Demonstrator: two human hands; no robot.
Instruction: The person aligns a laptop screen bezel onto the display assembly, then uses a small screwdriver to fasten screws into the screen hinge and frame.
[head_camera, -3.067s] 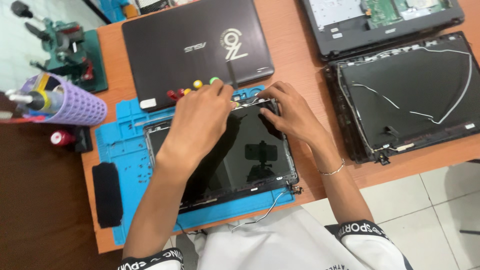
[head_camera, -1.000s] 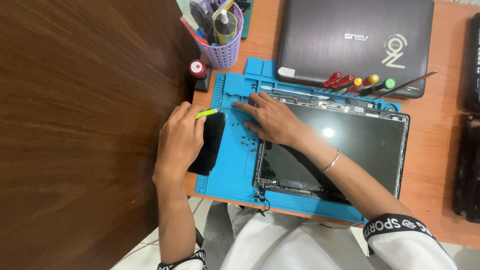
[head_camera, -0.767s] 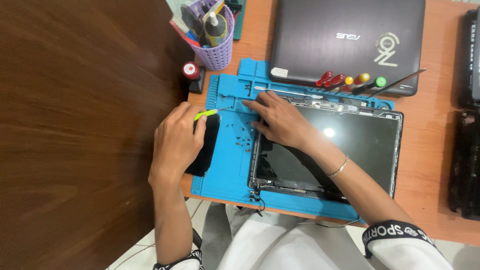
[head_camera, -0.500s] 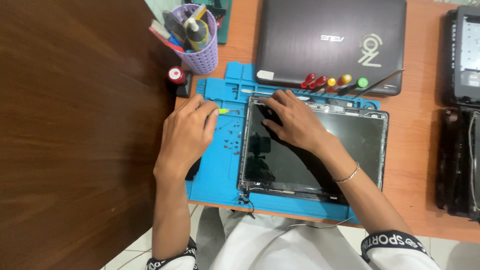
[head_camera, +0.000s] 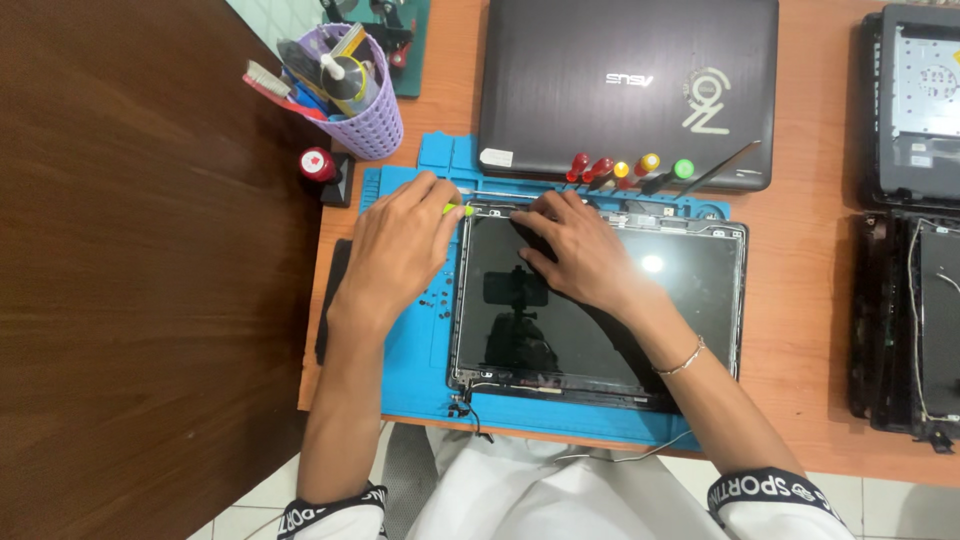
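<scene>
A dark brown wooden surface (head_camera: 140, 280) fills the left side, and beside it runs an orange-brown surface (head_camera: 800, 250) that carries everything else. Near the top, a lilac mesh basket (head_camera: 372, 118) stands packed with tools, and just below it sits a small red round thing (head_camera: 317, 164). A blue work mat (head_camera: 410, 375) lies at the near edge, with a black oblong pad (head_camera: 332, 300) at its left side, partly under the forearm. The left hand (head_camera: 400, 250) rests on the mat with its fingers curled closed around a slim tool with a yellow-green tip (head_camera: 459, 210), which points at the top left corner of the laptop screen panel (head_camera: 600, 310). Small dark screws (head_camera: 437, 297) lie scattered on the mat just beside that hand. The panel lies flat on the mat, glass up, its thin metal frame bare and a loose cable (head_camera: 470, 410) trailing from its lower left corner. The right hand (head_camera: 580, 250) lies palm down on the upper left part of the glass, fingers spread flat and pressing near the top edge, gripping nothing; a thin bracelet (head_camera: 682, 358) circles the wrist. Behind the mat a closed dark grey laptop (head_camera: 630, 80) lies flat, and along its front edge lie several screwdrivers with red, yellow and green handles (head_camera: 625, 170) plus a slim dark tool (head_camera: 725, 165). At the far right, 2 opened laptop parts (head_camera: 915, 200) lie one behind the other.
</scene>
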